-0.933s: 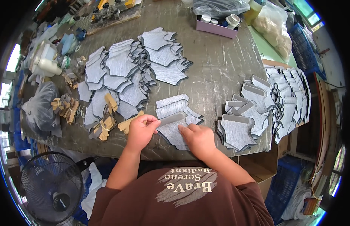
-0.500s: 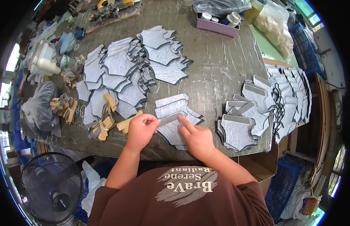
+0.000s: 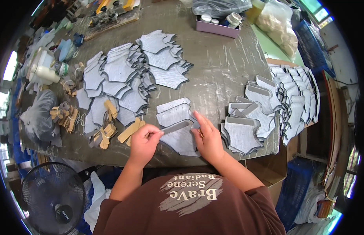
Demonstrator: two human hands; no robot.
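Near the table's front edge lies a short stack of light grey fabric pieces (image 3: pixel 176 141) with curved cut edges and dark undersides. A darker grey strip (image 3: pixel 178 127) runs along the upper edge of the nearest piece. My left hand (image 3: pixel 144 143) is closed in a pinch on the strip's left end. My right hand (image 3: pixel 208 137) rests at the piece's right edge, fingers stretched out and thumb apart. Tan strips (image 3: pixel 131 131) lie just beyond my left hand. To the right, similar pieces (image 3: pixel 241 133) with grey strips along their tops sit in a pile.
Overlapping grey pieces (image 3: pixel 160 58) cover the table's left middle. Tied bundles of tan strips (image 3: pixel 107 135) and a filled plastic bag (image 3: pixel 41 117) are at the left. A purple box (image 3: pixel 218 28) with jars stands at the back. A black fan (image 3: pixel 52 197) is at lower left.
My right hand has turned and moved from atop the strip's right end to the piece's right edge, its fingers straighter. My left hand still pinches the strip's left end. The whole view shifted slightly.
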